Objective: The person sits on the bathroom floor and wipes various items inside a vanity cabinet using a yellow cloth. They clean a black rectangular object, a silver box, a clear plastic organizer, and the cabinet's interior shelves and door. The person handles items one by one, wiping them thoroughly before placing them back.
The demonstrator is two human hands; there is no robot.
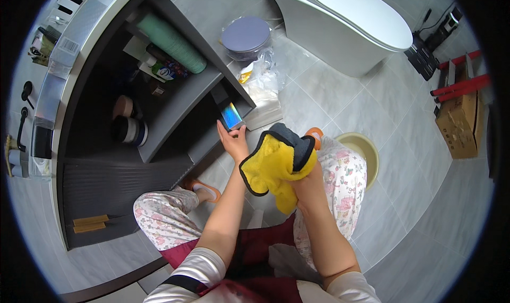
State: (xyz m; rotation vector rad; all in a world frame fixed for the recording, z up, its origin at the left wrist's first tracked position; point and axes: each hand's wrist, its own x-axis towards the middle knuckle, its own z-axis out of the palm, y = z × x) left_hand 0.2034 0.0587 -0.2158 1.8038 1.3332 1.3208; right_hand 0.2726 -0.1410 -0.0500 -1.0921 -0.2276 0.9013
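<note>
My left hand (pixel 234 142) reaches to the lower shelf compartment, its thumb and fingers on either side of a small box (pixel 231 115) with a shiny rainbow-coloured face. The box sits at the compartment's front edge. In my right hand (pixel 308 188) is a thick cleaning cloth (pixel 276 162), yellow on one side and grey on the other, with dark edging. The cloth is bunched and covers most of that hand's fingers. It hangs in front of my right knee, apart from the cabinet.
The dark open cabinet (pixel 180 135) holds a green cylinder (pixel 172 42), bottles and jars (pixel 129 130). Beside it stand a lidded round tub (pixel 246 34) and plastic-wrapped packs (pixel 264 103). A toilet (pixel 340 26), beige basin (pixel 366 153) and cardboard box (pixel 458 125) stand to the right.
</note>
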